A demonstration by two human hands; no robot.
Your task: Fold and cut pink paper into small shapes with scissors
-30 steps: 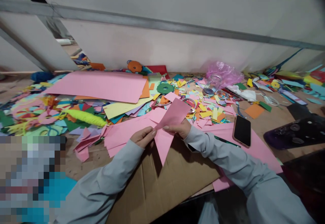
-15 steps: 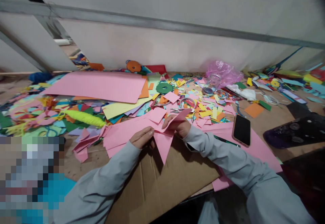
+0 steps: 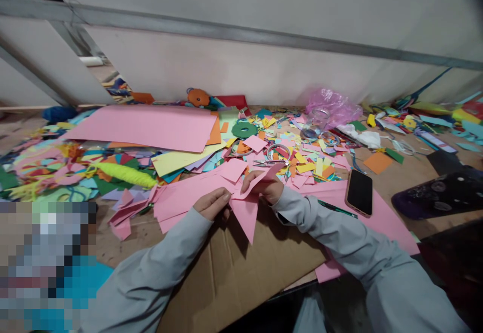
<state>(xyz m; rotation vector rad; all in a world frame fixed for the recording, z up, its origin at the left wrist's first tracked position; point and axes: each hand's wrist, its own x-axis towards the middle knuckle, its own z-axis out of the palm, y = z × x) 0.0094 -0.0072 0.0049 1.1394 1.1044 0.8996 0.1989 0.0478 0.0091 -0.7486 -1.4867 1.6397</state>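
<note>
A folded piece of pink paper (image 3: pixel 245 216) is held between both hands, its pointed flap hanging down over a brown cardboard sheet (image 3: pixel 241 277). My left hand (image 3: pixel 213 203) pinches its left edge, thumb on top. My right hand (image 3: pixel 266 187) is closed on the right side, partly behind a raised pink flap that hides some of its fingers. Just beyond the hands lie a small pink square (image 3: pixel 234 170) and larger pink sheets (image 3: pixel 188 194). Scissors (image 3: pixel 269 162) rest among the scraps behind my right hand.
A phone (image 3: pixel 359 193) and a dark green pen-like tool (image 3: pixel 337 209) lie on pink paper at right. Coloured scraps (image 3: pixel 313 159) cover the table's back. A large pink sheet (image 3: pixel 147 127), yellow yarn (image 3: pixel 126 174) and a glass jar (image 3: pixel 317 121) stand or lie there. A white wall (image 3: pixel 241 66) rises behind.
The hanging point of the folded pink paper has swung slightly to the right. Both hands keep their hold, the left shifted a little rightward.
</note>
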